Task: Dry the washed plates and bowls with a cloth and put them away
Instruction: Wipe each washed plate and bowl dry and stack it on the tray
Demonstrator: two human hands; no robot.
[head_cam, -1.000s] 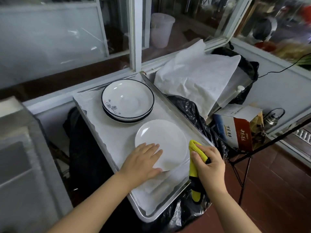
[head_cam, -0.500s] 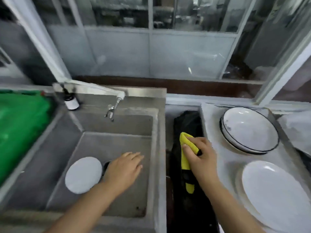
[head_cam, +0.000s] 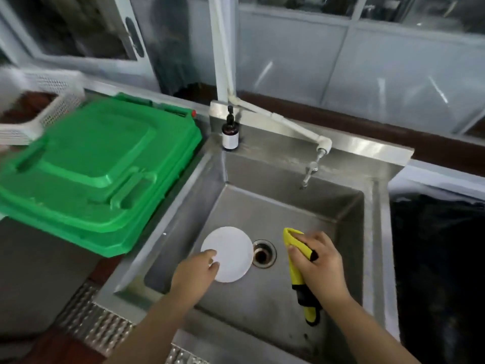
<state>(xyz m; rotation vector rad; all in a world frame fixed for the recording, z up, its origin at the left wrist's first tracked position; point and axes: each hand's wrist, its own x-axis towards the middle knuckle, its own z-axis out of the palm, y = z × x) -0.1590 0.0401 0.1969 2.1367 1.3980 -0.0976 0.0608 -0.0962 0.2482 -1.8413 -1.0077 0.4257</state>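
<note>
Two bare forearms entering from the lower edge of the frame, no sleeves, left hand (head_cam: 197,271) and right hand (head_cam: 320,266) without gloves, rings or watch

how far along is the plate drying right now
Done: nothing this view can confirm; no dried dishes show. In hand: the right hand grips the yellow cloth, and the left hand reaches the white plate in the steel sink. Left: lift, wipe and put away that plate.

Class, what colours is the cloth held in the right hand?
Yellow with a black band, seen in the head view: cloth, right hand.
</note>
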